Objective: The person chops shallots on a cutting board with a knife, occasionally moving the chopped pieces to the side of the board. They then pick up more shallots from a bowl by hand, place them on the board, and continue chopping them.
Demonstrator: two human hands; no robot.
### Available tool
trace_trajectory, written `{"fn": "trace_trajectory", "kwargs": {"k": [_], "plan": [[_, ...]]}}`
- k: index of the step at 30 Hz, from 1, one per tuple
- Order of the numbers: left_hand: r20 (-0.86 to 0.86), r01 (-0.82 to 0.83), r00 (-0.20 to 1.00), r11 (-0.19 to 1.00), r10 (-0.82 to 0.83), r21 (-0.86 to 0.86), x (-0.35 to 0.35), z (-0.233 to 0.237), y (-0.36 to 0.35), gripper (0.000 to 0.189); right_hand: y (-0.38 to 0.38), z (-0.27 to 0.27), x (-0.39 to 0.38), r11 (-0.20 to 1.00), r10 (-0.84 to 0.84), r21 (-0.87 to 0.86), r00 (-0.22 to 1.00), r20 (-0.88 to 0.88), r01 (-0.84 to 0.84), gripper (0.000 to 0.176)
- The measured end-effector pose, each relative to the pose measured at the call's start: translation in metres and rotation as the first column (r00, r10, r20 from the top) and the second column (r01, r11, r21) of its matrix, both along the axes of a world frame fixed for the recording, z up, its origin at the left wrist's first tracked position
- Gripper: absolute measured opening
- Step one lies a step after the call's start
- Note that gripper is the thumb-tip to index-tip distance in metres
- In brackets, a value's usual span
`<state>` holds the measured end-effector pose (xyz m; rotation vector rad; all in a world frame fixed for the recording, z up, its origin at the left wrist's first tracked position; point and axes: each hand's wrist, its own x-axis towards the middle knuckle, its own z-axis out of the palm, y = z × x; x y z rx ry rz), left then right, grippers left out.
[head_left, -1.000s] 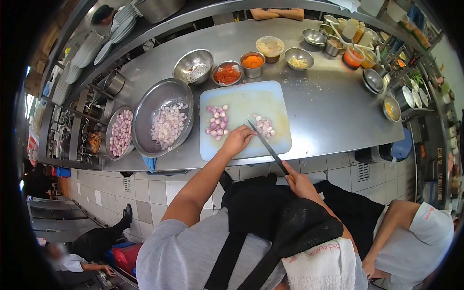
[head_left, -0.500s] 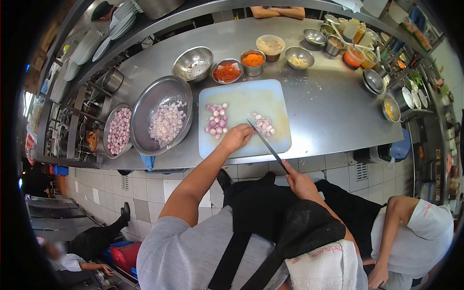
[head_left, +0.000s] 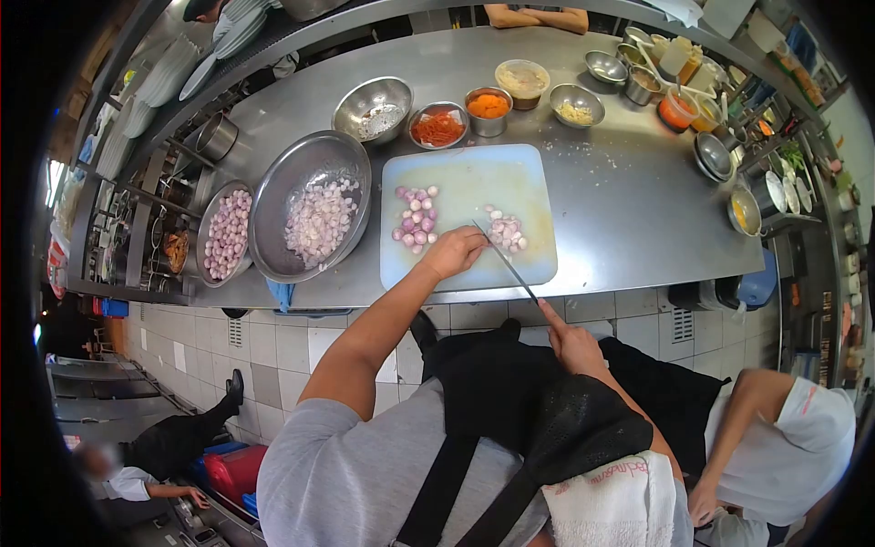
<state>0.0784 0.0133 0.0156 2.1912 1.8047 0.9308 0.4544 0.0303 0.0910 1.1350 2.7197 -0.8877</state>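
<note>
My right hand (head_left: 572, 343) grips a knife (head_left: 513, 266) by its handle. The blade slants up and left over a pale cutting board (head_left: 538, 191), its tip beside a small pile of cut shallots (head_left: 509, 232). My left hand (head_left: 456, 252) rests on the board just left of the blade, fingers curled together; what lies under the fingertips is hidden. Above and left of it sits a group of whole peeled shallots (head_left: 416, 216). Left of the board, a large metal bowl (head_left: 271, 182) holds sliced shallots (head_left: 319, 223).
A colander-like bowl of whole shallots (head_left: 228, 235) stands far left. Behind the board are a metal bowl (head_left: 374, 96), red shreds (head_left: 437, 128), an orange food tub (head_left: 488, 107) and a lidded container (head_left: 522, 80). Sauces line the right. Co-workers stand nearby, one with folded arms (head_left: 538, 17).
The view has shifted slightly, so the board and bowls sit a little further right. The knife blade now looks thinner, seen more edge-on. Both hands stay in nearly the same place.
</note>
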Motion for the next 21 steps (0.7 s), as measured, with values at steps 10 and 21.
{"fn": "trace_trajectory", "kwargs": {"k": [10,21], "plan": [[0.008,-0.017,1.0,1.0,0.017,0.015,0.001,-0.006,-0.001,0.013,0.004,0.007,-0.003,0.999,0.0,-0.033,1.0,0.0,0.0,0.067],[-0.001,-0.009,1.0,0.999,0.009,0.042,0.002,-0.008,-0.004,0.014,0.009,0.028,-0.002,0.985,-0.036,-0.171,0.997,-0.074,0.023,0.063]]}}
